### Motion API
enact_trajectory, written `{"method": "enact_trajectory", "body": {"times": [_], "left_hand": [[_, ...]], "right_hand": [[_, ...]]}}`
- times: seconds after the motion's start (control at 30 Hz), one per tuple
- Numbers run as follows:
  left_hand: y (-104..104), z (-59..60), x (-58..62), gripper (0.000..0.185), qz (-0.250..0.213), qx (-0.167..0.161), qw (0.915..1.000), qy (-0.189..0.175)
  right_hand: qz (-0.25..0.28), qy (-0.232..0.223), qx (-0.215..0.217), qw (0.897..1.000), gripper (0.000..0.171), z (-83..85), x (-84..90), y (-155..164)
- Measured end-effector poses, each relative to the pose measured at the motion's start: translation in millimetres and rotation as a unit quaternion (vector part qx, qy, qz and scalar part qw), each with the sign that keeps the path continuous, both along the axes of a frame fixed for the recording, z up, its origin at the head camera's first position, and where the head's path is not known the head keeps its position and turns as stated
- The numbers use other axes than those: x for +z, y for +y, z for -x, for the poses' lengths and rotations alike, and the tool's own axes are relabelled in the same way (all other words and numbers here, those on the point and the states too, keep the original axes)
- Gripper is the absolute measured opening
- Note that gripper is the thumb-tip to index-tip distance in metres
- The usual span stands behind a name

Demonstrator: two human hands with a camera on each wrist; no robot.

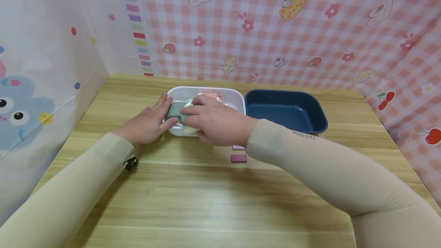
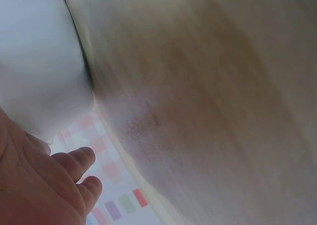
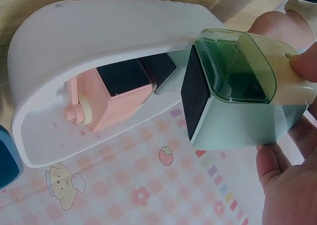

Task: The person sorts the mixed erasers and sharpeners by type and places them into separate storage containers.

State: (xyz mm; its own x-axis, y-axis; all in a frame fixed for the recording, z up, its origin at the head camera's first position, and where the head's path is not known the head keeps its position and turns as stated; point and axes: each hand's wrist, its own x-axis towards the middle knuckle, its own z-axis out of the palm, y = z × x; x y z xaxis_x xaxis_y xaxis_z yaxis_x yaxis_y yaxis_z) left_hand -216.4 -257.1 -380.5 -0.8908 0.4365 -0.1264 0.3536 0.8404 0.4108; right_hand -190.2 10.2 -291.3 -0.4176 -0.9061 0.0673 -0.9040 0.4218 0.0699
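My right hand [image 1: 222, 123] reaches over the white bin [image 1: 206, 88] and grips a mint-green desktop pencil sharpener [image 3: 240, 123] with a see-through green shavings drawer and a dark base. In the right wrist view its fingers hold the cream-coloured end. A pink pencil sharpener [image 3: 124, 101] with a crank lies in the bin, and another dark-based green one [image 3: 161, 69] lies beside it, partly hidden. My left hand [image 1: 146, 123] rests at the bin's left end, fingers fairly straight along the rim, thumb close to the green sharpener. The left wrist view shows mainly table and bin wall.
A dark blue bin [image 1: 320, 114] stands right beside the white one. Two small purple-pink blocks [image 1: 239, 158] lie on the wooden table [image 1: 206, 202] in front, one partly behind the right forearm. Patterned cloth [image 1: 262, 33] hangs behind the table.
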Motion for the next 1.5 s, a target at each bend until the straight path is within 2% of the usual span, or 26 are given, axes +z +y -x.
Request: {"method": "enact_trajectory", "body": {"times": [0.3, 0.63, 1.27, 1.5], "left_hand": [[0, -0.4, 0.7, 0.084, -0.003, 0.0, 1.0, -0.002], [-1, 0.6, -1.2, 0.086, 0.0, 0.001, 1.0, -0.001], [-1, 1.6, -3.5, 0.089, 0.001, 0.002, 1.0, 0.002], [-1, 1.0, -2.6, 0.089, 0.005, 0.002, 1.0, 0.004]], "right_hand": [[-0.006, -0.017, -0.022, 1.0, 0.043, 0.7, 4.0, 3], [-0.022, -0.048, -0.056, 0.997, 0.042, 9.4, 4.6, 11], [-0.054, -0.069, -0.076, 0.993, 0.039, 29.3, -11.0, 20], [-0.063, -0.099, -0.096, 0.988, 0.036, 31.5, -16.4, 23]]}}
